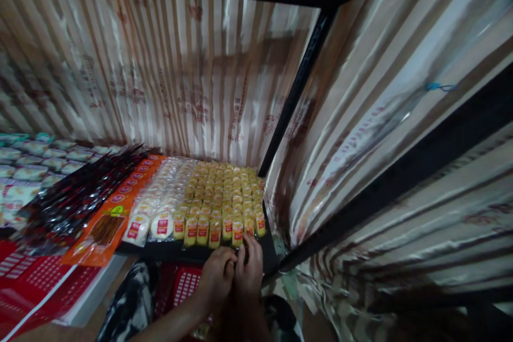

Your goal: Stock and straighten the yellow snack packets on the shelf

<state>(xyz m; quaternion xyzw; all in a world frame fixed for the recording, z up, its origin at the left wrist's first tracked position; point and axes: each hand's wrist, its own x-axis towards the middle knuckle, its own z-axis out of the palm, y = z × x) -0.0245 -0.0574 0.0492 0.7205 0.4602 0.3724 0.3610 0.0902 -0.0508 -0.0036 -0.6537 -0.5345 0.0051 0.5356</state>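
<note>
- Your yellow pkts (pixel 238 232): small, oblong, clear shiny plastic w/ crimped-looking film, red-and-orange labels on the front ones; packed tight in rows on the R end of the dark shelf (pixel 270 240).
- Shelf: flat, matte-looking, dark front edge showing below the pkts.
- L of them, your white round pkts (pixel 162 226): disc-shaped, clear film, red labels, lined up in two rows.
- Next L, your orange pack (pixel 132 176): flat, long, glossy, brown strips showing nr its front end; then dark glossy pkts (pixel 80 197) in a loose, crinkly heap.
- Behind: striped curtain (pixel 200 80), thin and shiny, hanging in folds, w/ reddish print.
- Pos. vs hands: yellow pkts lie just beyond both your hands; front row is nearest. Your R hand (pixel 249 264) has its fingertips at that row's lower edge, overlapping a pkt in view; can't tell if touching.
- Your L hand (pixel 219 272) is just beside the R, a bit in front of the row.
- Hand state: R fingers stretched fwd, close together; L fingers curled in. Can't tell if either pinches anything, too dim.
- Direction: front yellow pkts have labels facing you; long axes run approx. up-down in view, rows running back toward the curtain.
</note>
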